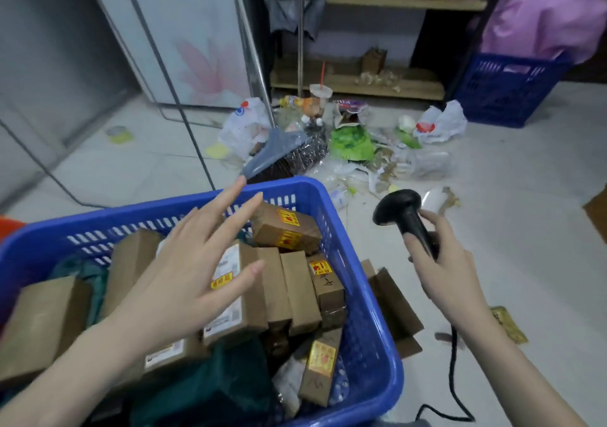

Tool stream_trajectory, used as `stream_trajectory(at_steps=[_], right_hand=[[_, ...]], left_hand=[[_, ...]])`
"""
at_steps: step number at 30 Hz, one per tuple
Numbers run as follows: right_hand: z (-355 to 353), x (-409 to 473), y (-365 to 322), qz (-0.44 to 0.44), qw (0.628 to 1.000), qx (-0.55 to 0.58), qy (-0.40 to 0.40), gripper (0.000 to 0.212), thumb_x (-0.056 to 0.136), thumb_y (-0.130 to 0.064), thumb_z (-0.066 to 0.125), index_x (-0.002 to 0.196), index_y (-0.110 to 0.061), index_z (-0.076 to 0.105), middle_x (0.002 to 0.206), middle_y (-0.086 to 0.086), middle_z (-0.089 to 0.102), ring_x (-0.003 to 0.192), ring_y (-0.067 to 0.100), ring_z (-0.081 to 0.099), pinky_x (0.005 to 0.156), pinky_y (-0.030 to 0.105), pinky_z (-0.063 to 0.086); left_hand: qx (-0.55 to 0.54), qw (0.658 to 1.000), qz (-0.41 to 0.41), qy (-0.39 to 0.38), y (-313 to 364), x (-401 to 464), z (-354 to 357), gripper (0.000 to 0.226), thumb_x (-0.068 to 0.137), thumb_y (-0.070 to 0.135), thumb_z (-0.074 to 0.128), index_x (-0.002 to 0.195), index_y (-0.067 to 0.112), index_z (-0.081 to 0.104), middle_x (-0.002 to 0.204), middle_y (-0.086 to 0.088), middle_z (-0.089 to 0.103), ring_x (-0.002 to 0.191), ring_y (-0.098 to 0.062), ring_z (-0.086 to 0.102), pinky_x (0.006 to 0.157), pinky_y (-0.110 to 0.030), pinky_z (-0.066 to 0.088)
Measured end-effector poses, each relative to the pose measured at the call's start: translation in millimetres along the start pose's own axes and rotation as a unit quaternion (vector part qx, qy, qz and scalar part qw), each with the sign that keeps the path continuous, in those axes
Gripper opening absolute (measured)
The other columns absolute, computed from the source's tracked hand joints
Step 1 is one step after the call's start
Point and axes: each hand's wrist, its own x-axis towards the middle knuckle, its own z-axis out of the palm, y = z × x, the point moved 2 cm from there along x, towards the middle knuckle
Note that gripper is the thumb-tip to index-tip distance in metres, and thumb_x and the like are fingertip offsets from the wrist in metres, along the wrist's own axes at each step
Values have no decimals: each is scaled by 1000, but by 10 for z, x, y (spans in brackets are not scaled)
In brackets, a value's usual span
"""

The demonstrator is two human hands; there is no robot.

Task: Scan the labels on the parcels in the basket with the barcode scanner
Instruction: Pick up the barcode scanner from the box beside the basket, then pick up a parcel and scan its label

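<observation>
Left hand (193, 262) splayed above parcels (295, 282); right hand (443, 262) gripping scanner (404, 213).

Dim, cool, soft light; wide-angle bending and blur at edges

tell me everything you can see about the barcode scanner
The barcode scanner is a black handheld unit, plastic by the look of it, with a rounded head on a slimmer handle. The right hand grips the handle, fingers wrapped around it, holding it upright in the air to the right of the blue basket, head tilted toward the basket. A black cable trails from its base down to the floor. Its scan window is not visible.
</observation>
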Motion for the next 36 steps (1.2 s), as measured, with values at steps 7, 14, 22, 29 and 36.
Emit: stream_trajectory(at_steps=[7,14,22,29,36], right_hand=[[-68,-271,-1086,28,950,300,-84,55,81,-14,65,131,-26,45,105,4,66,88,24,67,48,27,46],[353,-559,-1564,57,912,352,-203,53,64,-3,66,116,-13,63,102,8,70,72,17,61,43,27,47],[1075,-729,-1491,125,901,348,-228,28,60,-11,76,83,-12,59,59,-1,58,51,11,52,47,21,43],[1618,-587,-1137,207,911,288,-210,15,81,-5,62,92,-15,60,65,-1,64,54,11,63,46,23,46],[1833,-466,-837,254,898,268,-240,14,80,-8,60,87,-20,56,68,1,59,54,14,58,42,22,44]], left_hand=[[-10,997,-55,53,-193,-474,-617,73,84,63,38,147,49,5,157,20,7,137,-10,30,109,-35,27],[-24,990,-110,85,-425,-895,-838,79,81,63,43,150,34,15,155,21,11,136,3,22,107,-30,24],[-108,972,-206,39,-775,-1054,-476,84,77,67,41,149,31,18,156,14,20,141,-2,21,115,-42,26],[-205,932,-273,-118,-888,-837,300,67,91,47,51,148,24,26,155,5,30,140,-9,28,114,-31,25],[-310,863,-342,-206,-933,-727,727,60,93,41,52,146,21,32,147,1,44,132,-15,44,100,-24,34]])
